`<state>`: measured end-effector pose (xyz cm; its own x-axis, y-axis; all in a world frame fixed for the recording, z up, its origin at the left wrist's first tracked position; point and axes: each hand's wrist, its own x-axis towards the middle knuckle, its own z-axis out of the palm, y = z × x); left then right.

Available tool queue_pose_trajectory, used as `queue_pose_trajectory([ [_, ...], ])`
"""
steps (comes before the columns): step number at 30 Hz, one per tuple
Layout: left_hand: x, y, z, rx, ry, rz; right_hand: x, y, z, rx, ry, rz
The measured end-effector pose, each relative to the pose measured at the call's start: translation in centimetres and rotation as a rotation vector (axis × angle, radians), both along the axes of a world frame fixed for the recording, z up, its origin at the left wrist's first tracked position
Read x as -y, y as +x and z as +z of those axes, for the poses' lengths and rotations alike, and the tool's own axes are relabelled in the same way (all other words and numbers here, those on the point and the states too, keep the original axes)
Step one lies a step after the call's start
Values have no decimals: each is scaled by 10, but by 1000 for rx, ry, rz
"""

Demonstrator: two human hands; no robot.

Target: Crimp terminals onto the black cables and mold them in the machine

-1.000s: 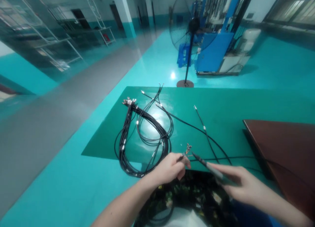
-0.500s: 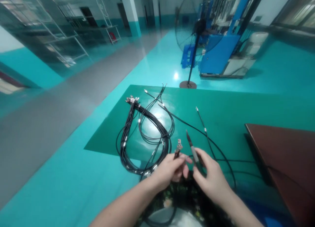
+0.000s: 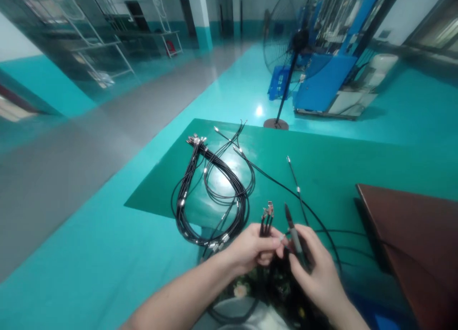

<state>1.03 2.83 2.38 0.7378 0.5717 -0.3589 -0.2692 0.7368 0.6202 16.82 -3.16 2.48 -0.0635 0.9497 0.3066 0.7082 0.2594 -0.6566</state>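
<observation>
My left hand point(image 3: 263, 248) is closed around several black cables point(image 3: 265, 226), their metal end fittings point(image 3: 269, 208) sticking up above the fingers. A small pale piece shows at its fingertips, too small to name. Close by on the right, my right hand point(image 3: 317, 258) grips a slim knife-like tool point(image 3: 294, 234) with a dark pointed tip and a grey-green handle; the tip points up and away from me. Left of both hands, a looped bundle of black cables point(image 3: 229, 168) with silver fittings lies on the green table mat point(image 3: 329, 163).
Loose cables point(image 3: 279, 182) trail over the mat toward a brown board point(image 3: 411, 225) at the right. Below my hands is a pale round container point(image 3: 246, 308), partly hidden. Beyond the table stand a floor fan point(image 3: 291, 67) and a blue machine point(image 3: 324, 82).
Both hands have moved slightly right. The cables in my left hand now stand more spread, with their ends more visible. The tool has shifted right with my right hand.
</observation>
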Motion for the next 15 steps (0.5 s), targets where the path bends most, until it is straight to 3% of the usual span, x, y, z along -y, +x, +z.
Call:
queue_pose_trajectory([
  [4, 4, 10, 3, -65, 135, -9, 10, 10, 14, 99, -59, -66],
  [8, 4, 23, 6, -129, 227, -10, 32, 32, 30, 459, -29, -153],
  [15, 0, 38, 8, -197, 293, -23, 69, 53, 46, 938, 51, -100],
])
